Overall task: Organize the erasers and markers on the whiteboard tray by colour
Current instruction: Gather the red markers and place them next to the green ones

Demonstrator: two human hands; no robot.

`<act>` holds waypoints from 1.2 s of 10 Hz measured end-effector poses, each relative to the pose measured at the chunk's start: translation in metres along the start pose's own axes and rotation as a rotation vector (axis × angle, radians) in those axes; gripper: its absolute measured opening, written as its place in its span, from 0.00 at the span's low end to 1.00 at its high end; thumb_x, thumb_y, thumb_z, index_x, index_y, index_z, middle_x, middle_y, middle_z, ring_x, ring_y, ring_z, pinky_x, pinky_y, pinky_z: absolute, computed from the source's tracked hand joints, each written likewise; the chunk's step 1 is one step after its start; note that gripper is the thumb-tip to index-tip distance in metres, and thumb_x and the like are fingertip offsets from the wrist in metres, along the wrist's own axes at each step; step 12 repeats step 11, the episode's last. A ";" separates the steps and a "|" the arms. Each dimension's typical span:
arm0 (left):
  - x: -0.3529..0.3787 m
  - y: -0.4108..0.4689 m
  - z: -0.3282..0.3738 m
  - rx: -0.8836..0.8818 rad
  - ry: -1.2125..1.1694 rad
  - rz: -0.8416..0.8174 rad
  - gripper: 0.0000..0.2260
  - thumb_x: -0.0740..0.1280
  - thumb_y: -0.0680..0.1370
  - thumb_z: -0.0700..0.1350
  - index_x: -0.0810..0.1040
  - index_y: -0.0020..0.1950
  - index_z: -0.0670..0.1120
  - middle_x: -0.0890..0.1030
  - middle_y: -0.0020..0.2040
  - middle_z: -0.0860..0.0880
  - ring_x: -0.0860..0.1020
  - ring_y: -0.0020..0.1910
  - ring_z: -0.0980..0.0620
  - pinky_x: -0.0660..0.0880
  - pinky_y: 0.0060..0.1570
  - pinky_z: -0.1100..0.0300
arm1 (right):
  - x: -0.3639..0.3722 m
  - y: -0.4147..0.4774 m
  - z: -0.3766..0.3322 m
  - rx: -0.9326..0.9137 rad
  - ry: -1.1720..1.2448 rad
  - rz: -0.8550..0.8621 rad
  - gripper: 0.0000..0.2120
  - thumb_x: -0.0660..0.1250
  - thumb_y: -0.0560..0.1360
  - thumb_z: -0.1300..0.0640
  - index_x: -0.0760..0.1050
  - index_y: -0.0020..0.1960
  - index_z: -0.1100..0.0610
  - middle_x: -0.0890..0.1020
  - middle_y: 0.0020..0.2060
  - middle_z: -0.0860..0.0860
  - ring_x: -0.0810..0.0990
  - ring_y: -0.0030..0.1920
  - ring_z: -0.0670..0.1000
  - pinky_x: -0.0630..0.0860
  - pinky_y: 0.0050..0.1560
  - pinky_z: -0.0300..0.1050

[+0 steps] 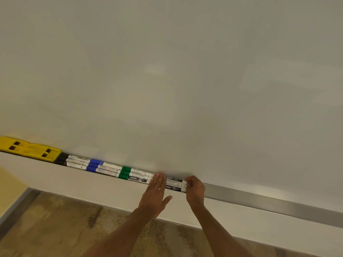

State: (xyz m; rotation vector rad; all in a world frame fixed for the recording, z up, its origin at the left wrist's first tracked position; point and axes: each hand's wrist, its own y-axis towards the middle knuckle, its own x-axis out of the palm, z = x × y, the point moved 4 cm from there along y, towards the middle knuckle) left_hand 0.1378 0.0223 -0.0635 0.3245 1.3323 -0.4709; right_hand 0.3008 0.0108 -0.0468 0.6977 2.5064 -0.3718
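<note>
A yellow eraser [29, 148] lies at the left end of the metal whiteboard tray [269, 203]. Right of it, markers lie end to end in stacked groups: black-capped markers [74, 161], blue-capped markers [104, 166], green-capped markers [136, 175], then red-capped markers [175, 183] whose caps barely show. My left hand [156, 191] lies flat with fingers together over the caps of the red group. My right hand [194, 189] has its fingers curled against the right ends of those markers.
The white board [167, 71] fills the upper view. The tray runs bare to the right of my hands. Below are a pale wall strip [92, 188] and a brown speckled floor [65, 229].
</note>
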 end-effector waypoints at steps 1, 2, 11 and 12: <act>0.002 0.000 -0.001 -0.010 0.024 -0.016 0.35 0.48 0.80 0.62 0.38 0.76 0.42 0.35 0.75 0.46 0.30 0.71 0.42 0.18 0.60 0.65 | 0.000 -0.001 -0.003 -0.010 0.016 -0.003 0.13 0.57 0.75 0.72 0.79 0.47 0.64 0.82 0.42 0.60 0.81 0.43 0.58 0.80 0.49 0.55; 0.003 0.000 -0.002 -0.015 0.019 -0.026 0.35 0.49 0.80 0.61 0.38 0.76 0.42 0.35 0.76 0.45 0.30 0.71 0.40 0.18 0.61 0.64 | -0.001 -0.001 -0.004 -0.010 0.008 -0.010 0.12 0.57 0.75 0.72 0.78 0.47 0.64 0.82 0.42 0.61 0.81 0.43 0.59 0.80 0.49 0.55; -0.025 -0.017 -0.018 -0.149 0.014 -0.011 0.44 0.25 0.68 0.66 0.47 0.78 0.44 0.50 0.79 0.45 0.47 0.78 0.48 0.41 0.75 0.51 | -0.017 -0.032 -0.022 -0.262 -0.449 -0.073 0.17 0.57 0.79 0.46 0.72 0.57 0.59 0.77 0.56 0.56 0.75 0.57 0.57 0.76 0.54 0.53; -0.025 -0.017 -0.018 -0.149 0.014 -0.011 0.44 0.25 0.68 0.66 0.47 0.78 0.44 0.50 0.79 0.45 0.47 0.78 0.48 0.41 0.75 0.51 | -0.017 -0.032 -0.022 -0.262 -0.449 -0.073 0.17 0.57 0.79 0.46 0.72 0.57 0.59 0.77 0.56 0.56 0.75 0.57 0.57 0.76 0.54 0.53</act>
